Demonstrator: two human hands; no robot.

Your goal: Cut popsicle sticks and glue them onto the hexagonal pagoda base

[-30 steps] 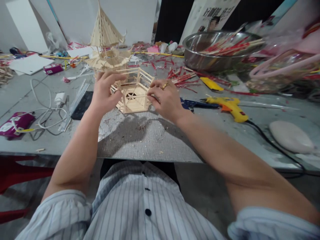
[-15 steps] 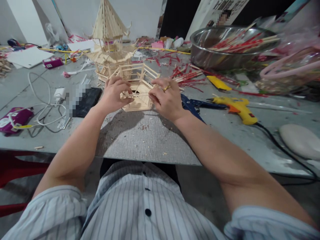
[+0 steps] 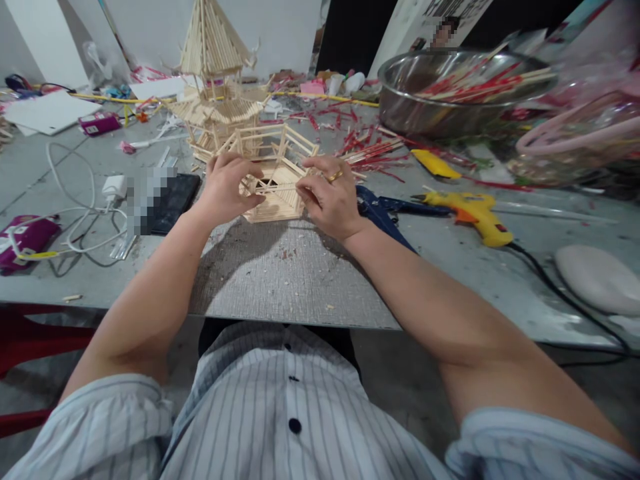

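Note:
A small many-sided frame of pale wooden sticks (image 3: 277,211), with a planked floor and low rails, rests on the table in front of me. My left hand (image 3: 227,187) curls its thumb and fingers round the frame's near left corner, at one end of a thin wooden stick (image 3: 277,187) lying across the near side. With thumb and fingertips pinched, my right hand (image 3: 330,193) grips the other end; a ring is on one finger. My fingers partly hide both stick ends. Behind stands a tiered stick pagoda (image 3: 215,50) with a pointed roof.
A yellow glue gun (image 3: 470,210) and dark blue-handled tool (image 3: 375,213) lie to the right. Beyond are a steel basin (image 3: 415,110) of sticks and scattered red-tipped sticks (image 3: 370,153). On the left are a phone (image 3: 175,200), white cable (image 3: 90,200) and purple packet (image 3: 30,240).
The view has shifted slightly. Both hands stay at the near side of the frame, with almost the same grip on the thin stick.

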